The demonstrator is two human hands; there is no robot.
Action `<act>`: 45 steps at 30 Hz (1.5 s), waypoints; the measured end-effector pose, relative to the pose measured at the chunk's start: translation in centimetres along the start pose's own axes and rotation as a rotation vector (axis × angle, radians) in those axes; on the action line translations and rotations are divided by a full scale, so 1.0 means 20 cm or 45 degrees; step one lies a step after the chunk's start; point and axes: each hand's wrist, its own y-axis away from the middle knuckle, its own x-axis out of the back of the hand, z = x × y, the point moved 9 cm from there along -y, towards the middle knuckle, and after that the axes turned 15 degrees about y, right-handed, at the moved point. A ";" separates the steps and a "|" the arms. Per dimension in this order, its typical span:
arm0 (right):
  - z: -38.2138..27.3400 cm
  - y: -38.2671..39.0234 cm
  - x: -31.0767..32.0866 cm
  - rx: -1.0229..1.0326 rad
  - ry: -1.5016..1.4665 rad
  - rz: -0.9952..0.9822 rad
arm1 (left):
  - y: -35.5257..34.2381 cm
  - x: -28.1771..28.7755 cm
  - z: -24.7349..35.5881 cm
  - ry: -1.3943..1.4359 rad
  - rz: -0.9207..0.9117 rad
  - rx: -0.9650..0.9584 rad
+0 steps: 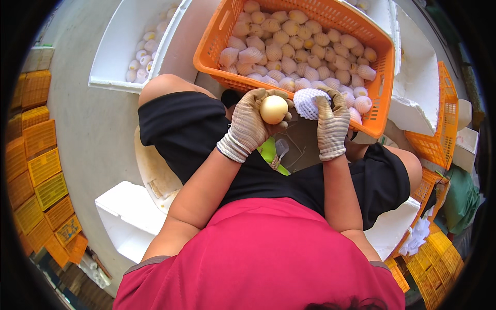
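The left hand [247, 121] has its fingers curled round a pale yellow fruit [274, 109], bare side up, above the person's lap. Beside it, the right hand [333, 119] has its fingers nearly closed, gripping the right end of a white foam net [307, 104]; whether any fingertips reach inside it is hard to tell. Just beyond both hands stands an orange crate [381, 103], full of netted fruits [302, 46]. White foam boxes [116, 57] flank it, the left one holding more netted fruits.
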 end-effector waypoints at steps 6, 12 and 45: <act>-0.30 0.07 -0.01 0.623 1.086 0.269 | 0.02 -0.04 0.09 -0.496 0.018 -0.416; -0.19 0.05 -0.06 0.353 0.694 0.058 | 0.06 -0.18 0.10 -0.963 -0.012 -0.616; -0.04 0.17 -0.28 -0.456 -0.891 -0.687 | 0.14 -0.30 0.16 -1.934 -0.090 -1.073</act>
